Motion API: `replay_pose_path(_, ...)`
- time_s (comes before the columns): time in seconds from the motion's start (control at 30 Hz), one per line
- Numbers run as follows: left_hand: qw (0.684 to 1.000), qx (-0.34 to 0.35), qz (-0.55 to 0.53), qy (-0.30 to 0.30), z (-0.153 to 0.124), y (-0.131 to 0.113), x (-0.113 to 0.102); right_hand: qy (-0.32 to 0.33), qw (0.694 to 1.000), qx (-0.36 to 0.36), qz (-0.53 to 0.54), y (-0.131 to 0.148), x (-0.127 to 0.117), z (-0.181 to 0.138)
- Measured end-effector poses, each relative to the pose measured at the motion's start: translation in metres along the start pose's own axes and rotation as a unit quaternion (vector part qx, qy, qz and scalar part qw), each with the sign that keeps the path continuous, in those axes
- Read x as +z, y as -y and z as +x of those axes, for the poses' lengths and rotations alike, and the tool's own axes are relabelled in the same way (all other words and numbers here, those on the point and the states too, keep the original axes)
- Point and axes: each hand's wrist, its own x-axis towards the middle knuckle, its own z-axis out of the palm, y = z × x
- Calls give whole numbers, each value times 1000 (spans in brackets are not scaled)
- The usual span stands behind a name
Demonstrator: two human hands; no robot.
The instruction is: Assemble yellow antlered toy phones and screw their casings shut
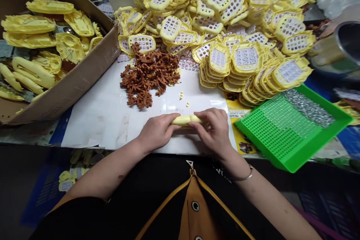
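Observation:
Between my two hands is a pale yellow plastic toy casing (184, 120), seen edge-on just above the white work surface. My left hand (158, 129) grips its left end with thumb and fingers. At the right end, my right hand (214, 129) pinches it, the thumb against the near side. Most of the casing's ends are hidden by my fingers. Beyond it lies a heap of small brown molded parts (149, 73). To the right of that heap stand stacked yellow shell halves (246, 58) with white keypad sheets in them.
A cardboard box (81, 71) of yellow casings stands at the left. A large pile of yellow shells (182, 7) fills the back. At the right sits a green perforated tray (281, 131) with small screws (309, 108), near a metal container (337, 50). Tiny yellow bits (181, 95) lie mid-table.

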Motion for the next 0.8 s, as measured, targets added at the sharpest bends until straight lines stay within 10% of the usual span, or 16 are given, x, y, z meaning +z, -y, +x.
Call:
replay_pose_path(0.33,991,39,118,54,-4,-17,0,-34,997,-75,-4,-1,7,-11)
replay_pose_path(0.47,996,-30,-52,60,12,-17,-6,-111,988,-103,11,6,-9,5)
replay_pose_path(0.57,895,-115,-431,-3,20,-13,-7,-167,985,-18,37,15,-23,13)
replay_pose_path(0.67,755,-157,-635,-33,18,-15,-2,78,994,51,52,29,-23,13)
replay_pose_path(0.8,713,-184,-676,-10,8,-20,6,211,968,91,100,46,-10,9)
